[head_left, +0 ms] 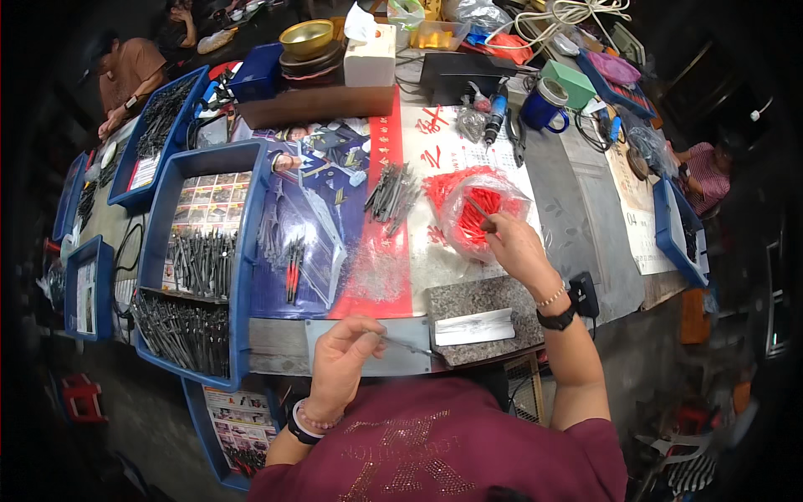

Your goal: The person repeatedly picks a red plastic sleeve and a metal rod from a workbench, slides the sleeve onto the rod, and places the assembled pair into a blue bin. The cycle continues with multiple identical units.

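My left hand (345, 361) is at the table's near edge, pinched on a thin dark metal rod (408, 345) that points right over a grey stone slab (481, 311). My right hand (512, 244) reaches forward into a clear plastic bag (483, 209) full of small red plastic sleeves, with one red piece between the fingertips. A loose pile of dark metal rods (391, 194) lies left of the bag on a red and blue printed sheet (335, 226).
A large blue tray (253, 217) at my left holds several rows of dark rods. More blue trays (159, 134) lie beyond it. A tissue box (370, 58), brass bowl (306, 38) and blue mug (544, 105) stand at the back. Other people sit at far left and right.
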The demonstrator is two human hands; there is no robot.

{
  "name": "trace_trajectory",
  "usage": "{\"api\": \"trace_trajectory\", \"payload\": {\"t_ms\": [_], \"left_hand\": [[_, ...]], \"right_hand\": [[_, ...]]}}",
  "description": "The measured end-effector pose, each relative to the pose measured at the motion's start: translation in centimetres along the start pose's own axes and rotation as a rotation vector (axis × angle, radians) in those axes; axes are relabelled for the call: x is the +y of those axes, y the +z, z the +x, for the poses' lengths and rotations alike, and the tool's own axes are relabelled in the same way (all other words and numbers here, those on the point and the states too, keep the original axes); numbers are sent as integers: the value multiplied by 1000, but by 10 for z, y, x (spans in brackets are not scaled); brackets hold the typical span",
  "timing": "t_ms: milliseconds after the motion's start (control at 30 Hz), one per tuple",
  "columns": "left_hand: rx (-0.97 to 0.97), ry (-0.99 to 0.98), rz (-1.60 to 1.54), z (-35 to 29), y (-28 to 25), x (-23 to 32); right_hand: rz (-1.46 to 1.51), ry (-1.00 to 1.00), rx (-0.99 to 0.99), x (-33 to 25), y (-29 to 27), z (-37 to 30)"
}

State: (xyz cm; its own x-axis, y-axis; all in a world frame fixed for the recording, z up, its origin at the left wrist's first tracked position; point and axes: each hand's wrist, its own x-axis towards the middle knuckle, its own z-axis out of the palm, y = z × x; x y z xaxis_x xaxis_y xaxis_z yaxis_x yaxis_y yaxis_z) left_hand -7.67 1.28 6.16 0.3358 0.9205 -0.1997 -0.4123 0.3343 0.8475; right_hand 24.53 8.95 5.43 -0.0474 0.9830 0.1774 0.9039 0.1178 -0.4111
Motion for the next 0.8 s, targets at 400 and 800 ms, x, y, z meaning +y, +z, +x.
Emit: {"api": "trace_trajectory", "payload": {"t_ms": [400, 800], "left_hand": [[-14, -111, -10, -3, -5, -2], [-36, -199, -50, 2, 8, -5]], "right_hand": [[-207, -68, -241, 19, 13, 22], [954, 417, -117, -14, -31, -4]]}}
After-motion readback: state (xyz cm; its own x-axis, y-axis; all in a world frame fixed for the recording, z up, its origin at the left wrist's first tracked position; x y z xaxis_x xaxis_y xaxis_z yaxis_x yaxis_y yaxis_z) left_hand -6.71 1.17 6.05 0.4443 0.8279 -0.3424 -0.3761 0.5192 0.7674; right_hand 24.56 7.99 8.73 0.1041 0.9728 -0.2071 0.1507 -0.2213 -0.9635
